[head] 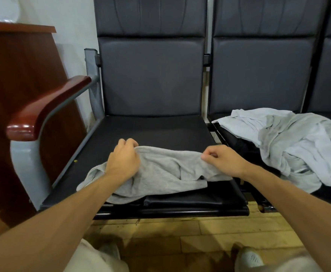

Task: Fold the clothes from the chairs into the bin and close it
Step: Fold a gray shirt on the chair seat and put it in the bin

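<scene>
A grey garment [160, 173] lies bunched on the front of the black chair seat [150, 128] at the frame's centre. The left hand [124, 160] grasps its upper left edge with curled fingers; the right hand [222, 160] pinches its upper right edge. A heap of pale clothes [286, 142] sits on the neighbouring seat at right. A wooden armrest [47, 107] shows at left, plank floor [180, 238] below.

shirt [156, 169] on left seat [150, 130], pile [290, 142] right
</scene>
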The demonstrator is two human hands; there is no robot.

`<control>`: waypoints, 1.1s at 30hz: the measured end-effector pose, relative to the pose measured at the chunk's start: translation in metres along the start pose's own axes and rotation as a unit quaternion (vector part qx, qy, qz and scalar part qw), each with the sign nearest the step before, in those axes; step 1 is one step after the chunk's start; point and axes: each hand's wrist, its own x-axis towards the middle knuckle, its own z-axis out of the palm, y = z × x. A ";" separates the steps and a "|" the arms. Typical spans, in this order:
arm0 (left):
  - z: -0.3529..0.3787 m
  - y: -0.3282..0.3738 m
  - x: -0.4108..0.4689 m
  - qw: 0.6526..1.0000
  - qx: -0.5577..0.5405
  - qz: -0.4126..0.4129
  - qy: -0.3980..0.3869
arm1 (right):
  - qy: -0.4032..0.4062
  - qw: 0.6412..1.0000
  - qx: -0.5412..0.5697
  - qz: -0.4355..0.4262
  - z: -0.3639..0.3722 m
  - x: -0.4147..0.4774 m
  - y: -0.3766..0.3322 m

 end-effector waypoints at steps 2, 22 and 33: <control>0.001 0.003 -0.004 0.991 0.056 0.103 0.058 | 0.027 0.998 0.049 0.012 0.001 0.002 -0.007; 0.015 0.047 -0.016 0.931 -0.296 0.123 -0.177 | 0.185 0.790 0.514 0.279 -0.017 0.022 0.020; -0.015 0.030 -0.012 0.814 -0.539 -0.151 -0.155 | 0.162 0.977 0.120 0.066 0.005 0.006 -0.030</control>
